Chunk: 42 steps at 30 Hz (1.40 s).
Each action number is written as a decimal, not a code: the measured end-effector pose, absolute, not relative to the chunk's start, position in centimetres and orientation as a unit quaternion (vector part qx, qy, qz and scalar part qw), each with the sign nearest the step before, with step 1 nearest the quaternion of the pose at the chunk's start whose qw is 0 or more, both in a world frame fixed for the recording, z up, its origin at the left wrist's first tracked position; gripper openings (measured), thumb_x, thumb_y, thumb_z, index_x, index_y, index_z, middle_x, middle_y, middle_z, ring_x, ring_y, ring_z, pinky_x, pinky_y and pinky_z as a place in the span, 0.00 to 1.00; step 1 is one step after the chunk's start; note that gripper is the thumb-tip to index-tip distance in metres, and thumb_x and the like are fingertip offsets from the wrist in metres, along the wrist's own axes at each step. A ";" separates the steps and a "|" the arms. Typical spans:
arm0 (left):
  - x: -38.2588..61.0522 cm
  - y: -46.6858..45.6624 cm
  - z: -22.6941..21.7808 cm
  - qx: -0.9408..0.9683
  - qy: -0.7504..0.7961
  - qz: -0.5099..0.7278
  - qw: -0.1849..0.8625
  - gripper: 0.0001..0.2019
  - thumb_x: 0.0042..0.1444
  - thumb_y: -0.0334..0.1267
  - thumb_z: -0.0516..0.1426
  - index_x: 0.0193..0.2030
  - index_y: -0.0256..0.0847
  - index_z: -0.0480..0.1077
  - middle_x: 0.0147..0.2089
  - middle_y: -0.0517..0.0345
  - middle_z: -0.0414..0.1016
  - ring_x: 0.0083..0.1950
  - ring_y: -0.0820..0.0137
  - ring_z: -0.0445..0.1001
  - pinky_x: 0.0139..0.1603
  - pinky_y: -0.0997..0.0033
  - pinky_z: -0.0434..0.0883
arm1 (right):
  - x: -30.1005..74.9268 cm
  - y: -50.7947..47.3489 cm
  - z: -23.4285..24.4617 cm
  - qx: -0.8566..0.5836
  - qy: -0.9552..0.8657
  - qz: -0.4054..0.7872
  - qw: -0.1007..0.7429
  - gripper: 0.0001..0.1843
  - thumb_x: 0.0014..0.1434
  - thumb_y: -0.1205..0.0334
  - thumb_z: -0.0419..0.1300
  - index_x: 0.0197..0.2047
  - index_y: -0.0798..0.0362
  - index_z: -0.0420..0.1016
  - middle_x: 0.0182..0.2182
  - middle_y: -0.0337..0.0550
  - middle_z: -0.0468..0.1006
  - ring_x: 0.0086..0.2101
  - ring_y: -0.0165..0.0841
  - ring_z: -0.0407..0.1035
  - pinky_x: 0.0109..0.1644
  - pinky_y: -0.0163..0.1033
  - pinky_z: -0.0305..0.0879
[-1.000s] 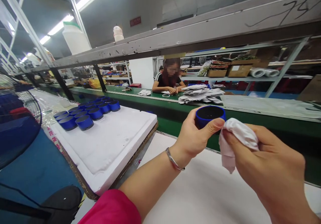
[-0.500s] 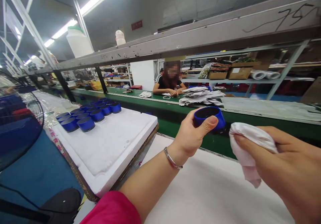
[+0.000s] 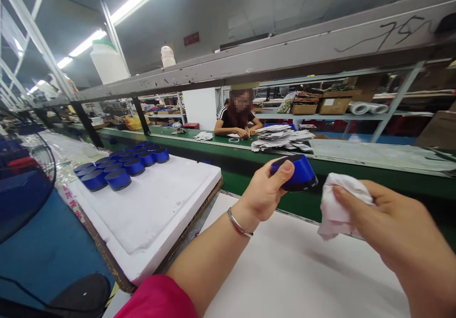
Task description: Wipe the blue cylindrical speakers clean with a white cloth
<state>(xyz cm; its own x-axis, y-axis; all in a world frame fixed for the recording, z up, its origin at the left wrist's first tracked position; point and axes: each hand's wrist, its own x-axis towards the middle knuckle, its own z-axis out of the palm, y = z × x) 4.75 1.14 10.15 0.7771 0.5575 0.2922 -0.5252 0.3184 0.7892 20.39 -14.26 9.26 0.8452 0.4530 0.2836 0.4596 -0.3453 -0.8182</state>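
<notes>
My left hand [image 3: 265, 190] grips a round blue casing [image 3: 301, 173], its dark top tilted and its black lower rim with small ports turned to the right. It looks like a small speaker, though I cannot be sure. To the right, my right hand [image 3: 381, 213] pinches a crumpled white cloth [image 3: 340, 204]. A short gap separates cloth and casing. Several matching blue casings [image 3: 119, 179] stand in rows on a white foam board [image 3: 153, 213] at the left.
A white work surface [image 3: 285, 270] lies beneath my hands, with a green conveyor belt [image 3: 231, 178] beyond. Across it a co-worker [image 3: 237, 114] sits near a pile of white pieces [image 3: 281, 138]. A grey shelf beam [image 3: 221, 66] crosses above; a fan [image 3: 24, 180] stands at far left.
The blue casing has turned in my left hand, so its side and ported lower rim now show more. My right hand has shifted slightly left with the cloth, which is more bunched up.
</notes>
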 end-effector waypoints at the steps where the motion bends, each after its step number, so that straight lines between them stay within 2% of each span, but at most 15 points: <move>1: 4.7 1.2 10.1 0.476 0.015 0.328 0.815 0.42 0.42 0.69 0.84 0.52 0.39 0.82 0.50 0.51 0.82 0.60 0.54 0.79 0.64 0.57 0.76 | 19.8 -14.7 9.6 -0.803 -0.269 -0.029 0.531 0.31 0.50 0.33 0.69 0.46 0.49 0.89 0.28 0.48 0.82 0.30 0.48 0.75 0.34 0.49 0.70; 4: 4.9 0.9 9.9 0.484 0.015 0.315 0.816 0.45 0.39 0.70 0.85 0.52 0.38 0.82 0.49 0.51 0.82 0.58 0.56 0.79 0.64 0.58 0.75 | 16.7 -15.0 10.3 -0.744 -0.285 -0.108 0.594 0.26 0.51 0.40 0.70 0.48 0.46 0.90 0.36 0.45 0.86 0.36 0.46 0.79 0.43 0.47 0.76; 7: 5.3 0.6 9.6 0.494 0.011 0.318 0.809 0.47 0.39 0.71 0.84 0.55 0.37 0.82 0.52 0.50 0.84 0.60 0.54 0.80 0.69 0.55 0.74 | 13.9 -14.3 10.3 -0.725 -0.322 -0.159 0.588 0.22 0.61 0.42 0.66 0.52 0.43 0.89 0.42 0.43 0.87 0.41 0.43 0.80 0.51 0.45 0.76; 10: 5.4 0.5 9.4 0.488 0.018 0.340 0.804 0.48 0.39 0.72 0.84 0.56 0.38 0.82 0.52 0.49 0.84 0.60 0.54 0.80 0.68 0.56 0.74 | 13.5 -13.1 9.4 -0.743 -0.336 -0.104 0.570 0.19 0.64 0.45 0.63 0.50 0.44 0.87 0.36 0.43 0.83 0.36 0.40 0.75 0.47 0.43 0.72; 13: 5.2 0.5 9.4 0.480 0.013 0.332 0.812 0.47 0.40 0.73 0.84 0.55 0.36 0.83 0.53 0.47 0.85 0.59 0.55 0.81 0.65 0.58 0.76 | 15.0 -12.0 8.1 -0.750 -0.340 0.020 0.566 0.19 0.58 0.41 0.66 0.41 0.47 0.85 0.27 0.41 0.78 0.29 0.39 0.69 0.36 0.43 0.64; 16: 5.1 0.5 9.9 0.458 0.024 0.314 0.831 0.41 0.44 0.67 0.84 0.51 0.34 0.84 0.52 0.45 0.85 0.58 0.54 0.82 0.62 0.60 0.78 | 16.5 -11.2 7.6 -0.740 -0.318 0.079 0.587 0.26 0.48 0.32 0.68 0.34 0.48 0.82 0.25 0.42 0.77 0.26 0.39 0.68 0.30 0.43 0.61; 20: 5.4 0.1 10.7 0.389 0.067 0.320 0.861 0.25 0.64 0.58 0.78 0.46 0.35 0.84 0.51 0.45 0.85 0.57 0.57 0.82 0.59 0.60 0.81 | 17.2 -11.2 8.4 -0.697 -0.222 0.108 0.673 0.38 0.33 0.34 0.76 0.43 0.50 0.85 0.34 0.45 0.84 0.32 0.41 0.73 0.30 0.42 0.68; 22: 5.6 -0.1 10.8 0.370 0.077 0.332 0.864 0.21 0.68 0.55 0.76 0.45 0.36 0.83 0.50 0.47 0.84 0.54 0.60 0.82 0.58 0.62 0.81 | 16.8 -11.4 9.0 -0.672 -0.199 0.133 0.701 0.42 0.30 0.35 0.78 0.47 0.50 0.86 0.38 0.48 0.86 0.35 0.43 0.76 0.32 0.42 0.72; 25: 5.9 -0.3 10.3 0.368 0.074 0.370 0.850 0.26 0.58 0.56 0.82 0.44 0.38 0.80 0.44 0.53 0.82 0.50 0.63 0.81 0.56 0.64 0.79 | 15.4 -11.5 9.6 -0.633 -0.191 0.212 0.719 0.43 0.26 0.38 0.83 0.45 0.51 0.85 0.40 0.51 0.87 0.37 0.46 0.79 0.32 0.43 0.77; 28: 6.1 -0.6 9.6 0.390 0.076 0.415 0.819 0.38 0.46 0.60 0.86 0.52 0.39 0.79 0.47 0.55 0.83 0.52 0.60 0.82 0.61 0.60 0.77 | 14.1 -11.3 9.8 -0.565 -0.191 0.288 0.749 0.44 0.26 0.34 0.88 0.43 0.49 0.86 0.41 0.50 0.87 0.41 0.48 0.81 0.32 0.44 0.82; 31: 5.9 -1.0 9.3 0.425 0.092 0.447 0.782 0.40 0.46 0.58 0.86 0.57 0.40 0.77 0.52 0.51 0.84 0.57 0.56 0.82 0.67 0.56 0.76 | 13.3 -11.1 10.0 -0.526 -0.195 0.309 0.768 0.43 0.30 0.30 0.89 0.42 0.48 0.86 0.40 0.50 0.87 0.42 0.48 0.82 0.34 0.42 0.83; 34: 5.7 -1.2 9.3 0.454 0.091 0.462 0.756 0.36 0.50 0.52 0.85 0.58 0.41 0.76 0.55 0.49 0.84 0.59 0.55 0.82 0.69 0.55 0.75 | 12.6 -11.2 10.7 -0.541 -0.130 0.328 0.763 0.34 0.33 0.45 0.90 0.40 0.51 0.86 0.37 0.48 0.85 0.38 0.45 0.82 0.31 0.37 0.80; 37: 5.6 -1.0 9.3 0.468 0.088 0.479 0.738 0.32 0.54 0.45 0.84 0.58 0.41 0.76 0.55 0.51 0.85 0.58 0.58 0.83 0.69 0.58 0.75 | 12.0 -11.5 11.9 -0.549 -0.060 0.342 0.760 0.25 0.33 0.61 0.84 0.36 0.55 0.84 0.32 0.45 0.81 0.29 0.38 0.76 0.23 0.35 0.72; 40: 5.8 -0.4 9.5 0.446 0.109 0.486 0.744 0.26 0.59 0.40 0.82 0.57 0.42 0.78 0.52 0.55 0.85 0.56 0.61 0.82 0.69 0.62 0.75 | 12.5 -11.8 12.9 -0.536 -0.030 0.330 0.776 0.23 0.32 0.63 0.81 0.34 0.54 0.83 0.27 0.40 0.75 0.23 0.34 0.67 0.17 0.35 0.65; 42: 6.0 -0.2 9.8 0.408 0.121 0.462 0.778 0.17 0.65 0.40 0.78 0.54 0.41 0.79 0.49 0.56 0.84 0.54 0.63 0.82 0.68 0.63 0.77 | 13.7 -12.0 13.1 -0.526 -0.011 0.284 0.801 0.25 0.31 0.64 0.79 0.37 0.53 0.84 0.31 0.41 0.78 0.24 0.34 0.69 0.18 0.35 0.67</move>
<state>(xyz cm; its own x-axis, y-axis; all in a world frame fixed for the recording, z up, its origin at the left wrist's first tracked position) 6.04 -0.17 9.81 0.5433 0.8182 0.1879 -0.6205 0.2406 0.7464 13.74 -11.97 13.15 0.8384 0.4673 -0.2804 -0.4432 0.2850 -0.8499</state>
